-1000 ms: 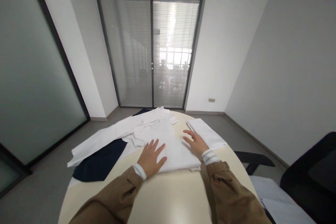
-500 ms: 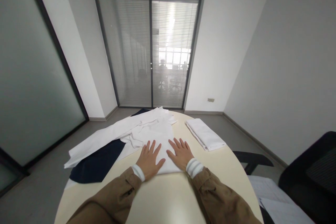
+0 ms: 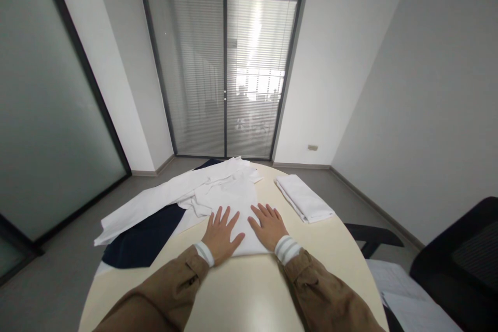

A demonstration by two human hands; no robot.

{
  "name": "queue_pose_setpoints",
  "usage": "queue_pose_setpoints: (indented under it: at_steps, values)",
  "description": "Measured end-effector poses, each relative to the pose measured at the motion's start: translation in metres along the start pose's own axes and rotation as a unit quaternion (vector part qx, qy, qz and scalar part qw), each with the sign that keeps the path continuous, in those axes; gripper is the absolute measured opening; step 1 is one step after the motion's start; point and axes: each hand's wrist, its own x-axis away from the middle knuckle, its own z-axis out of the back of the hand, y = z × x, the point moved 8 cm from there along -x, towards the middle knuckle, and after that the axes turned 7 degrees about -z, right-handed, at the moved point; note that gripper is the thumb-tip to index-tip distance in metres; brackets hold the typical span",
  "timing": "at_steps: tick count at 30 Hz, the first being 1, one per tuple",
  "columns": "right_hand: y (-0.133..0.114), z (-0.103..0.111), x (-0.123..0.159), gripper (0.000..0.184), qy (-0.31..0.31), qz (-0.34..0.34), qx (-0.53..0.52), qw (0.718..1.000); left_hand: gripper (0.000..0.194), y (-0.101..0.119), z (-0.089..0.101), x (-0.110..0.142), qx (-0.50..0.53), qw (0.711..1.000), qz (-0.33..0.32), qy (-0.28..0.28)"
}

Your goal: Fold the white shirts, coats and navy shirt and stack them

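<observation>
Both palms rest flat on a white cloth garment (image 3: 243, 218), at the edge of it nearest me. My left hand (image 3: 222, 236) has its fingers spread over the left part of this edge. Just to the right, my right hand (image 3: 268, 226) lies on the cloth, fingers apart and thumb pointing inward. Farther back, the white fabric is rumpled, and a long white strip (image 3: 155, 197) reaches toward the left rim of the table. Dark navy fabric (image 3: 146, 238) lies partly beneath that strip. What kind of garment the white cloth is, I cannot tell.
The round cream table (image 3: 241, 295) carries everything. A folded white cloth (image 3: 303, 198) lies at its right side. Beyond the right rim stands a black chair (image 3: 462, 249), with white papers or cloth (image 3: 408, 290) on its seat. A glass partition with blinds (image 3: 221, 72) is ahead.
Both hands stay flat on the white cloth in almost the same place. Only the view has shifted very slightly.
</observation>
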Motion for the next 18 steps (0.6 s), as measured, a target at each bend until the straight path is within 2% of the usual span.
queue_pose_setpoints:
  at_steps: [6, 11, 15, 18]
  values:
    - [0.011, 0.006, -0.001, 0.069, 0.036, -0.081, -0.005, 0.996, 0.067, -0.003, -0.001, 0.002, 0.027, 0.999, 0.012, 0.014]
    - [0.039, 0.014, -0.005, 0.073, 0.058, -0.169, -0.026, 0.984, 0.058, -0.024, -0.001, 0.001, 0.062, 0.990, 0.069, 0.104]
    - [0.051, 0.016, -0.010, 0.062, 0.087, -0.150, -0.076, 0.982, 0.051, -0.038, 0.000, 0.003, 0.083, 0.977, 0.106, 0.164]
    - [0.055, 0.020, -0.014, 0.054, 0.145, -0.101, -0.166, 0.970, 0.048, -0.043, -0.002, 0.004, 0.115, 0.969, 0.124, 0.182]
